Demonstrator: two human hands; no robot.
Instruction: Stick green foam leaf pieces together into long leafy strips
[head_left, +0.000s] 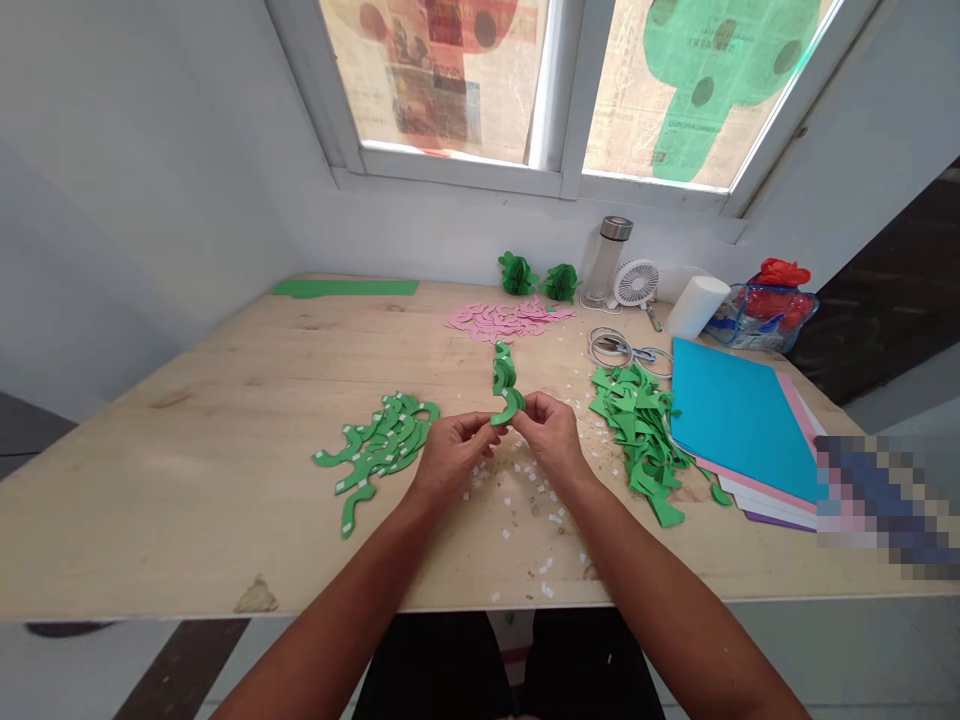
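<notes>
Between my two hands, above the middle of the table, is a green wavy foam strip made of curved pieces. My left hand pinches its lower end from the left. On the right, my right hand grips the same end with thumb and fingers. Left of my hands lies a pile of green curved foam pieces with small white squares on them. Many tiny white paper bits are scattered on the wood beneath and around my hands.
Green scraps are heaped on the right, beside blue foam sheets and scissors. Pink cut pieces lie farther back. Along the wall stand green paper ornaments, a glass bottle, a small fan and a white roll.
</notes>
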